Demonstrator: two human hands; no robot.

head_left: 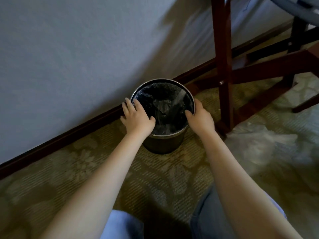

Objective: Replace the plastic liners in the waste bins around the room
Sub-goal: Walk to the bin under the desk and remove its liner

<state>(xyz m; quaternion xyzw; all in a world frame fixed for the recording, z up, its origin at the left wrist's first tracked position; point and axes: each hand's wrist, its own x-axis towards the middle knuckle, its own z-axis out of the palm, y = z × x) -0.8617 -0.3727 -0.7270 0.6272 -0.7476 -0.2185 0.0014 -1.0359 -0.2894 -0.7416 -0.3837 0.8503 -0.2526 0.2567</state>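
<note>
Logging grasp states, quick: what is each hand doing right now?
Left hand: open, fingers spread flat on the bin rim.
Right hand: grips the bin rim, thumb inside against the liner.

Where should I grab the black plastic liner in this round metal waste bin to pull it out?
From above, grip the black plastic liner at its edge just inside the rim of the round metal waste bin, which stands upright and open-topped.
</note>
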